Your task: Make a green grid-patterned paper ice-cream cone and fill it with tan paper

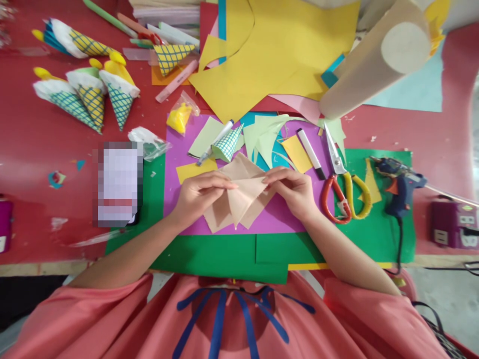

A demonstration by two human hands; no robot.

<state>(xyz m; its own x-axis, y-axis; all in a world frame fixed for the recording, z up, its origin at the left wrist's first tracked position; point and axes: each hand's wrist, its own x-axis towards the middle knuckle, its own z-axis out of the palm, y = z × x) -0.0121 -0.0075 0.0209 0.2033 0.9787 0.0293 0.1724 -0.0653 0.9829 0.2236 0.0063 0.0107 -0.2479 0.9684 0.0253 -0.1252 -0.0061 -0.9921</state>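
Note:
Between my hands is a beige fabric piece [247,197] with zigzag-cut edges, its upper layer lifted into a pointed fold. My left hand [202,192] pinches this piece at its left side, and my right hand [290,189] pinches the right corner. More beige fabric [242,167] lies flat beneath, on a purple sheet [179,199]. Just beyond my hands are a green-and-white checked paper cone [228,143], a light marker [220,137] and pale green paper scraps [264,137]. A white marker with a black cap [310,149] lies close to my right hand.
Scissors [339,169] with red and yellow handles and a blue glue gun [402,187] lie at right. A beige cylinder [374,65] stands behind. Decorated cones [88,94] are grouped at upper left, above a blurred phone [119,182]. A yellow sheet [284,45] covers the back.

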